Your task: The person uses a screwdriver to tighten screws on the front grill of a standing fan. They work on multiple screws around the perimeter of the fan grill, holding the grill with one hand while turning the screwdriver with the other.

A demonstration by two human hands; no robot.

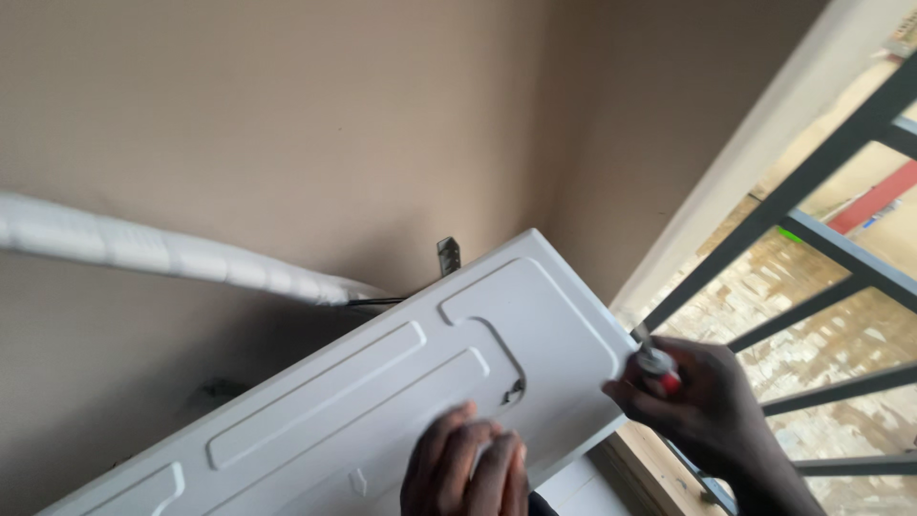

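**Hands at the white panel by the window**

A long white panel (pixel 382 382) with pressed rounded ridges ran slantwise across the view, from the lower left up to a corner near the middle, close against the beige wall (pixel 287 124). The left hand (pixel 466 468) lay on the panel's near edge at the bottom of the view, fingers curled loosely and pressed flat on the white surface; it gripped nothing that could be seen. The right hand (pixel 702 397) was closed around a screwdriver (pixel 655 365) with a red handle and a metal collar, its tip set at the panel's right edge. Whether the tip sat in a screw could not be told.

A white wrapped pipe (pixel 162 250) came in from the left along the wall and ended just behind the panel's upper edge, where thin dark wires showed. A small metal bracket (pixel 448 254) stood on the wall just above the panel. To the right, dark window bars (pixel 821 239) crossed a bright opening beside a pale frame.
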